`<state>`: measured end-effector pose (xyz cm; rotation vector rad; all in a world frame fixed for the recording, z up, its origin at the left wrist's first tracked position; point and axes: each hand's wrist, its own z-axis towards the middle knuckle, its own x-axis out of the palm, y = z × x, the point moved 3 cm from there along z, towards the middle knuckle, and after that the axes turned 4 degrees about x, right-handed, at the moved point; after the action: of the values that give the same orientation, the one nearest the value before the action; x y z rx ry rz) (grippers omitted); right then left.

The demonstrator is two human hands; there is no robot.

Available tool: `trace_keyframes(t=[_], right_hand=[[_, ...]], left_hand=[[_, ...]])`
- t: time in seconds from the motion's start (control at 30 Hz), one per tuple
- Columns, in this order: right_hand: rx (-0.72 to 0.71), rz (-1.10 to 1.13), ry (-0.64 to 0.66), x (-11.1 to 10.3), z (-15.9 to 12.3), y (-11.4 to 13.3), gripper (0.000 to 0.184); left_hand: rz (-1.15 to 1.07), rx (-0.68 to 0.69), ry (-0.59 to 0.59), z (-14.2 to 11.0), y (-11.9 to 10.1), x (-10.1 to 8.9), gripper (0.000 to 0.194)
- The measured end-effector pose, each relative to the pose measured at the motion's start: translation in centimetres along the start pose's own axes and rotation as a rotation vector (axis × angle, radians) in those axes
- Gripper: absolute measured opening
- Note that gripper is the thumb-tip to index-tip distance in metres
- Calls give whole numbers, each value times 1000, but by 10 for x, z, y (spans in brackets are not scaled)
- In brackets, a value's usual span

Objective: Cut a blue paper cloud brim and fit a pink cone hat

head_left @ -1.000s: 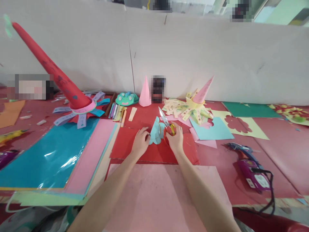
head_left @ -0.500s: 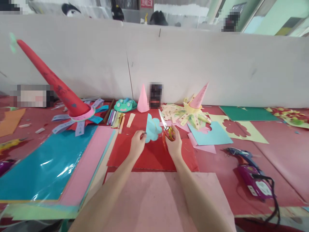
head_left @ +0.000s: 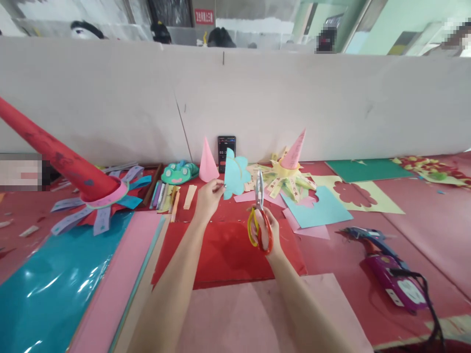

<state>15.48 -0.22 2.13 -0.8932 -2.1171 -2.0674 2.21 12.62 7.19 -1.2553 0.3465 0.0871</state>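
Observation:
My left hand (head_left: 209, 197) pinches the lower left edge of a light-blue paper cutout (head_left: 236, 175) with a scalloped right side and a straight left edge. A thin curved line shows on the paper. In my right hand (head_left: 271, 228) is a pair of scissors (head_left: 259, 211) with red and yellow handles. Their blades point up and look closed, apart from the paper. Below both hands lies a red sheet (head_left: 228, 252). Behind the cutout stands a phone (head_left: 222, 146), partly covered by it.
A pink cone (head_left: 208, 162) and a green frog piece (head_left: 179, 172) stand at the back. A red cone hat (head_left: 81, 171) is at left, a fringed pink cone (head_left: 293, 153) right of centre. A glue gun (head_left: 368, 234) and its purple box (head_left: 395, 284) lie at right.
The cutout has been raised and turned, now overlapping the phone. My right hand has lowered, and the scissors have swung upright. The camera view has shifted to the right.

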Motion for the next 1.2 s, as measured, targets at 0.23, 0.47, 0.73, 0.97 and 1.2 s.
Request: trace_keyframes(t=[0.23,0.47,0.73,0.97,1.2], right_hand=[[-79,-69,-109,6,-15,-8,37],[-441,-497,-148,-1,-15,2,23],[-287,-578,-68,-10,-7,-5,30],[-69,-175,23,4,-9,-13,31],[-182,-88,-57,4,-5,-5,33]], left_hand=[[-36,-7,29,-4,-8,-10,7],[-154,-60,78,-9,-16,-5,7],[-151,-64,58,-11,-31,-16,2],[-231,-105,117,-14,-35,-16,8],[-324,-152,200,-17,-39,-12,20]])
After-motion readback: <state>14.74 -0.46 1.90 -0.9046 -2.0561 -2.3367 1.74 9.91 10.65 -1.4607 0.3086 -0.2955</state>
